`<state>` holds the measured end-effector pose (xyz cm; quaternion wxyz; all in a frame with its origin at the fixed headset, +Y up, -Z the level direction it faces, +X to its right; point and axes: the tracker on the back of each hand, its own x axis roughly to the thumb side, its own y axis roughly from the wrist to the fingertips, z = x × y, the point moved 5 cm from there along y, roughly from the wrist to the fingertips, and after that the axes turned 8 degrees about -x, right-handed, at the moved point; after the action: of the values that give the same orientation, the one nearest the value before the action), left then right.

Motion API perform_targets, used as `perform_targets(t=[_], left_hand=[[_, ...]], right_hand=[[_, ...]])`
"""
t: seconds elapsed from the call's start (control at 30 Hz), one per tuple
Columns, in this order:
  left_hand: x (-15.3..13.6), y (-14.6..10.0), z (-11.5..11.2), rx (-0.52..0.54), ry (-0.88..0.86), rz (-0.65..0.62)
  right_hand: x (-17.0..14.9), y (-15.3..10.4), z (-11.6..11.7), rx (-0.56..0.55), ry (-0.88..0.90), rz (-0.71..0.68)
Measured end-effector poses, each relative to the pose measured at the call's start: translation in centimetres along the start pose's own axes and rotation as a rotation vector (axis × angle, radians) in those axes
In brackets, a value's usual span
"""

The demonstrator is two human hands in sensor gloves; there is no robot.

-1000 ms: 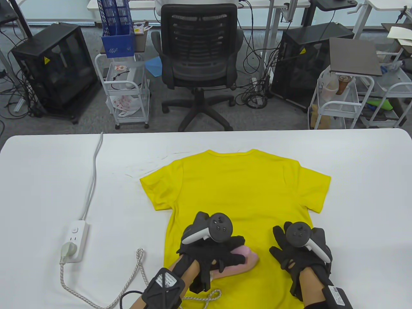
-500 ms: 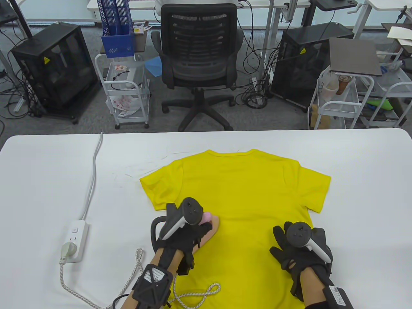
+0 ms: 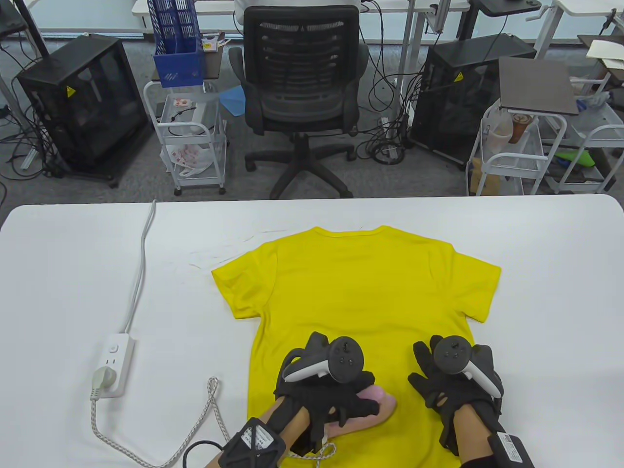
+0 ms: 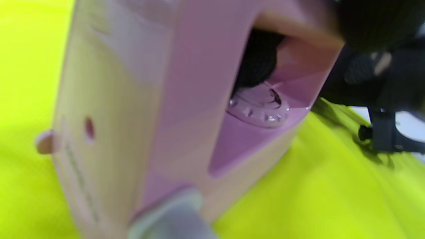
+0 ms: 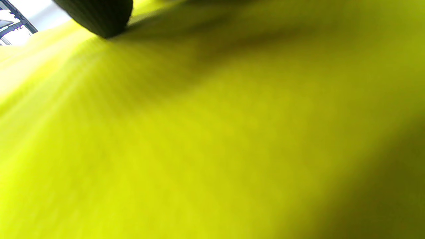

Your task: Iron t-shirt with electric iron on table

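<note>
No legible writing. My left hand [image 3: 326,390] grips the pink iron [image 3: 378,412] on the yellow t-shirt [image 3: 360,287]; my right hand [image 3: 453,385] presses flat, fingers spread.

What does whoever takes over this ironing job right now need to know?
Left hand grips the pink iron by its handle, soleplate down on the lower middle of the yellow t-shirt.
Right hand rests flat on the shirt's lower right, holding the cloth down.
The shirt lies spread on the white table; the iron's cord runs to the power strip at left.
Done: ironing has begun near the hem.
Left: chest, shoulders and sleeves, as far as I can judge.
</note>
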<state>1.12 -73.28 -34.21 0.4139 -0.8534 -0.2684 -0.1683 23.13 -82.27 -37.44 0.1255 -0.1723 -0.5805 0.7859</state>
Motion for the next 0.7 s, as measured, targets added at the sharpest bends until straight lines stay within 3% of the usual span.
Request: perform_targets(t=[0.07, 0.17, 0.4, 0.53, 0.63, 0.7], left_hand=[[-0.2, -0.2, 0.5, 0.051, 0.056, 0.036], [-2.9, -0.8, 1.7, 0.123, 0.064, 0.180], [-13.1, -3.6, 3.9, 0.254, -0.068, 0.641], [-14.9, -3.8, 3.7, 0.250, -0.228, 0.526], [-12.7, -2.5, 3.0, 0.169, -0.247, 0.324], [-9.3, -1.2, 2.4, 0.109, -0.194, 0.193]], right_hand=[[0.0, 0.0, 0.0, 0.001, 0.001, -0.001], [0.0, 0.0, 0.0, 0.001, 0.001, -0.001], [0.0, 0.0, 0.0, 0.000, -0.001, -0.001], [0.0, 0.0, 0.0, 0.001, -0.004, 0.001], [0.0, 0.0, 0.0, -0.001, -0.002, 0.003], [0.0, 0.1, 0.0, -0.001, -0.005, 0.004]])
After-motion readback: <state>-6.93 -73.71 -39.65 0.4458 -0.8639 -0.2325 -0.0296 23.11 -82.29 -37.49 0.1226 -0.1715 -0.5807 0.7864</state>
